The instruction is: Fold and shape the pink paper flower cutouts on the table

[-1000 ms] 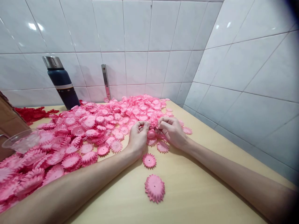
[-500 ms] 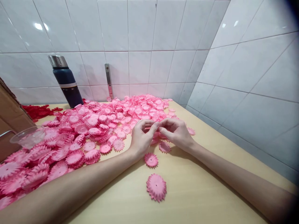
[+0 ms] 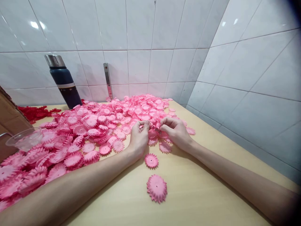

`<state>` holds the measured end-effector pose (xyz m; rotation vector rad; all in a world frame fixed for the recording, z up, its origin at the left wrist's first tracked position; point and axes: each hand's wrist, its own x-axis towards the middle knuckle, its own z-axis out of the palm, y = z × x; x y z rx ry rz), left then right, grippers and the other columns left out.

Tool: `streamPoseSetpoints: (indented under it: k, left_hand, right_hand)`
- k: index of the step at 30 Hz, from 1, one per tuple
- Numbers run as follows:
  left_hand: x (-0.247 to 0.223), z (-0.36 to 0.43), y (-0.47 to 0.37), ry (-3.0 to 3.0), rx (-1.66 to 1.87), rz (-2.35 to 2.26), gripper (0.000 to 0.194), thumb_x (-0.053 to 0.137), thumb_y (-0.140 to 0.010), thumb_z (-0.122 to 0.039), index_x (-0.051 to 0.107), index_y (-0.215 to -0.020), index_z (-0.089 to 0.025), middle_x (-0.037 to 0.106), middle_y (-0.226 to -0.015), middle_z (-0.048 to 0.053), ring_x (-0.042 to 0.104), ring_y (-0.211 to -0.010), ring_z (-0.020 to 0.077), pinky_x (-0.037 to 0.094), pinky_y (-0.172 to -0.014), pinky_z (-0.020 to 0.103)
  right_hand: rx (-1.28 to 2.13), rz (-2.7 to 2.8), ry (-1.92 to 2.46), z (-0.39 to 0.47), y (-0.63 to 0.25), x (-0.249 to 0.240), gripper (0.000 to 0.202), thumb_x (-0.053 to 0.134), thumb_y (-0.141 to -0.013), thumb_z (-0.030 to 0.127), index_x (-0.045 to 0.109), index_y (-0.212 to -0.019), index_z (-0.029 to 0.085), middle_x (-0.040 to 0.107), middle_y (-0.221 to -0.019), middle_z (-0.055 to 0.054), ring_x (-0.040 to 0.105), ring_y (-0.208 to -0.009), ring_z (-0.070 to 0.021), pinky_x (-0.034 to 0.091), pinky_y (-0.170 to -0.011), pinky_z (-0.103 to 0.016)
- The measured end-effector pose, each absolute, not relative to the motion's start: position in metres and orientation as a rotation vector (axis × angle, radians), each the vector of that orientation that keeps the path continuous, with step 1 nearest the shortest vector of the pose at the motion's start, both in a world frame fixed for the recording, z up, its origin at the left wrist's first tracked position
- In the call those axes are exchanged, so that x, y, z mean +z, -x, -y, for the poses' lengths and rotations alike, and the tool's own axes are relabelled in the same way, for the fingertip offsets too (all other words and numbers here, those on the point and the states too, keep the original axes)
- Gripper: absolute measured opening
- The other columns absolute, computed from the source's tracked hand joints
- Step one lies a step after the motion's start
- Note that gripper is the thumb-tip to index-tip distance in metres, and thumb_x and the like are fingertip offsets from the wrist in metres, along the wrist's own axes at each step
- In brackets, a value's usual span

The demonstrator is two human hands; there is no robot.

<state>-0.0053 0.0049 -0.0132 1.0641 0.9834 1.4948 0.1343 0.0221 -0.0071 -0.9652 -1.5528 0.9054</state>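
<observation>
Mid-frame: bare left hand (image 3: 139,137) and right hand (image 3: 176,133) pinch a thin, frilly pink petal piece (image 3: 155,123), partly hidden. Lower centre: round, toothed pink rosette (image 3: 156,188) on smooth, pale-yellow tabletop (image 3: 199,194).

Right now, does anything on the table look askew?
The bottle at the back looks tilted, though the wide view may cause that. The bowl also stands out, a lone clear item by the pink pieces.

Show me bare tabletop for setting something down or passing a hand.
Bare: tabletop between the large front disc and the right forearm; between that disc and the left forearm; and from the right forearm out to the tabletop's right edge. Crowded: the pink pile across the left and back, up to left hand and right hand.
</observation>
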Motion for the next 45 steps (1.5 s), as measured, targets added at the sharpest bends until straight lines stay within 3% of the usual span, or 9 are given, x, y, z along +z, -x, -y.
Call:
streamPoseSetpoints:
  k: [6, 11, 17, 22, 29, 36, 41, 45]
  left_hand:
    - [-0.010, -0.002, 0.005, -1.166, 1.551, -1.013, 0.013, 0.060, -0.084, -0.025, 0.057, -0.076, -0.015, 0.058, -0.073, 0.000, 0.051, -0.065, 0.0092, 0.042, -0.065, 0.021]
    - [-0.007, 0.002, 0.005, -1.374, 1.577, -0.986, 0.008, 0.059, -0.083, -0.022, 0.059, -0.079, -0.016, 0.062, -0.091, 0.005, 0.057, -0.078, 0.0126, 0.046, -0.072, 0.025]
    - [-0.007, 0.002, 0.006, -1.472, 1.554, -0.984, 0.010, 0.057, -0.085, -0.025, 0.057, -0.081, -0.016, 0.062, -0.100, 0.008, 0.060, -0.083, 0.0147, 0.047, -0.077, 0.027]
    - [-0.009, 0.000, 0.006, -1.328, 1.595, -1.046, 0.012, 0.057, -0.085, -0.027, 0.057, -0.083, -0.015, 0.062, -0.090, 0.005, 0.057, -0.078, 0.0130, 0.046, -0.072, 0.025]
    - [-0.004, 0.002, 0.004, -1.214, 1.523, -1.023, 0.012, 0.060, -0.083, -0.026, 0.059, -0.079, -0.015, 0.061, -0.081, 0.003, 0.057, -0.075, 0.0118, 0.046, -0.071, 0.024]
    - [-0.004, 0.002, 0.006, -1.227, 1.503, -0.899, 0.034, 0.081, -0.061, -0.027, 0.064, -0.087, -0.013, 0.065, -0.093, 0.008, 0.063, -0.089, 0.0185, 0.051, -0.083, 0.033]
    - [-0.006, -0.001, 0.008, -1.231, 1.578, -0.965, 0.019, 0.077, -0.066, -0.024, 0.071, -0.079, -0.012, 0.061, -0.113, 0.012, 0.061, -0.102, 0.0209, 0.050, -0.086, 0.032]
    - [-0.008, -0.001, 0.006, -1.214, 1.601, -1.015, 0.013, 0.070, -0.073, -0.025, 0.067, -0.076, -0.013, 0.067, -0.092, 0.009, 0.063, -0.086, 0.0167, 0.051, -0.078, 0.030]
  right_hand:
    - [0.909, 1.573, 0.922, -0.021, -0.136, -0.007, 0.006, 0.060, -0.069, 0.021, 0.059, -0.065, 0.017, 0.057, -0.059, 0.002, 0.051, -0.053, -0.0104, 0.041, -0.048, -0.022]
    - [0.854, 1.670, 0.883, -0.016, -0.138, -0.006, 0.018, 0.066, -0.077, 0.034, 0.066, -0.071, 0.017, 0.064, -0.067, -0.002, 0.057, -0.059, -0.0135, 0.045, -0.052, -0.024]
    - [0.905, 1.604, 0.954, -0.017, -0.137, -0.006, 0.031, 0.076, -0.069, 0.044, 0.066, -0.066, 0.015, 0.062, -0.059, -0.002, 0.054, -0.052, -0.0118, 0.042, -0.047, -0.024]
    - [1.012, 1.601, 0.912, -0.021, -0.138, -0.006, 0.026, 0.073, -0.072, 0.041, 0.069, -0.073, 0.015, 0.067, -0.069, -0.003, 0.059, -0.060, -0.0134, 0.046, -0.054, -0.024]
    - [0.908, 1.654, 0.959, -0.023, -0.138, -0.010, 0.018, 0.064, -0.078, 0.032, 0.063, -0.071, 0.015, 0.061, -0.064, -0.001, 0.054, -0.056, -0.0120, 0.043, -0.051, -0.025]
    - [0.627, 1.818, 0.980, -0.019, -0.140, -0.009, 0.015, 0.061, -0.080, 0.029, 0.063, -0.075, 0.015, 0.064, -0.069, -0.003, 0.058, -0.062, -0.0152, 0.047, -0.057, -0.028]
    - [0.623, 1.830, 0.975, -0.019, -0.137, -0.008, 0.014, 0.058, -0.081, 0.027, 0.065, -0.079, 0.015, 0.066, -0.074, -0.005, 0.059, -0.065, -0.0161, 0.048, -0.060, -0.029]
    - [0.634, 1.837, 0.970, -0.017, -0.135, -0.006, 0.016, 0.058, -0.083, 0.030, 0.064, -0.080, 0.016, 0.065, -0.074, -0.004, 0.057, -0.065, -0.0151, 0.046, -0.059, -0.028]
